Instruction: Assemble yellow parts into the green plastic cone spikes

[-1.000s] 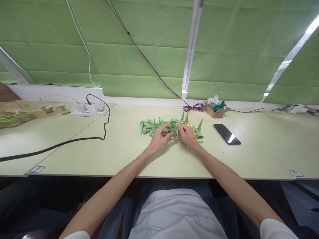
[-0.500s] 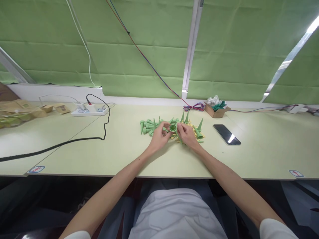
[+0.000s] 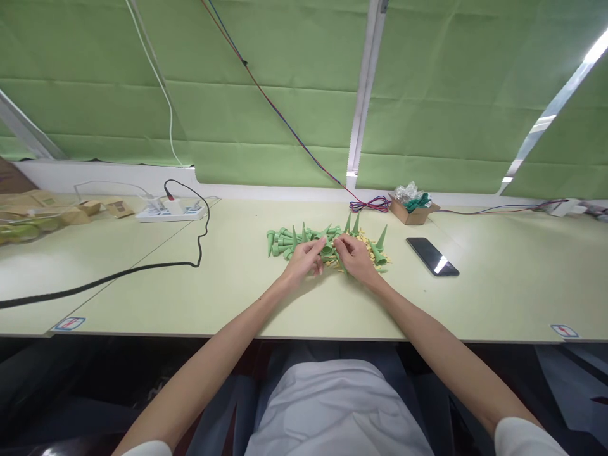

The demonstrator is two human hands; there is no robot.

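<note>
Between my hands is a hollow green plastic cone [image 3: 327, 251], its round rimmed end partly showing. My left hand [image 3: 304, 259] is curled at the cone's left side, thumb on top and fingers below; it appears to grip it. On the right, my right hand [image 3: 355, 256] is closed in a pinch beside the rim. Whatever its fingertips hold is too small to make out. Several green plastic cones [image 3: 285, 239] lie piled behind and left of my left hand, a few standing point up. Small yellow pieces [image 3: 365, 240] are scattered around and behind my right hand.
A black phone [image 3: 432, 256] lies to the right. Behind it stands a small cardboard box [image 3: 412, 215] with plastic wrap and green material, near coiled wires [image 3: 370, 204]. At left are a power strip [image 3: 171, 212], a black cable [image 3: 142, 269] and packages [image 3: 42, 215].
The cone between my hands has tilted and dropped slightly. My left fingers have loosened and shifted lower, and my right fingertips have drawn a little to the left.
</note>
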